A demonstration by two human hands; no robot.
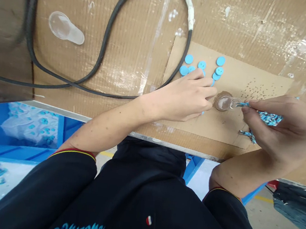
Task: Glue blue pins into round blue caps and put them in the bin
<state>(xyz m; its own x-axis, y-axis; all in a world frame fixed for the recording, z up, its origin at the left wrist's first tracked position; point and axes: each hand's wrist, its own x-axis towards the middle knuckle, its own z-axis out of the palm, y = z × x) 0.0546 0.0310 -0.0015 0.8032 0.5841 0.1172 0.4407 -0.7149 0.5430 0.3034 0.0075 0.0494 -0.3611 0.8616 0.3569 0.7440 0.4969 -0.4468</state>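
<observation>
My left hand (190,97) is palm down beside several round blue discs (189,59), its fingers curled. Its fingertips and thumb are mostly hidden, so what they hold cannot be made out; a bit of blue shows at its lower edge. Thumb and forefinger of my right hand (278,125) pinch a thin blue-and-metal piece (243,104). The tip of that piece is at the mouth of a small clear container (223,102), which lies between my hands. Under and beside my right hand is a pile of similar small blue pieces (269,118), partly covered.
A flat cardboard sheet (224,127) lies on the cardboard-covered table, with small dark bits (253,89) scattered on it. A black cable (106,37) loops across the left side. A clear bulb-shaped piece (65,28) lies inside the loop. Blue bins (14,152) stand below the table edge.
</observation>
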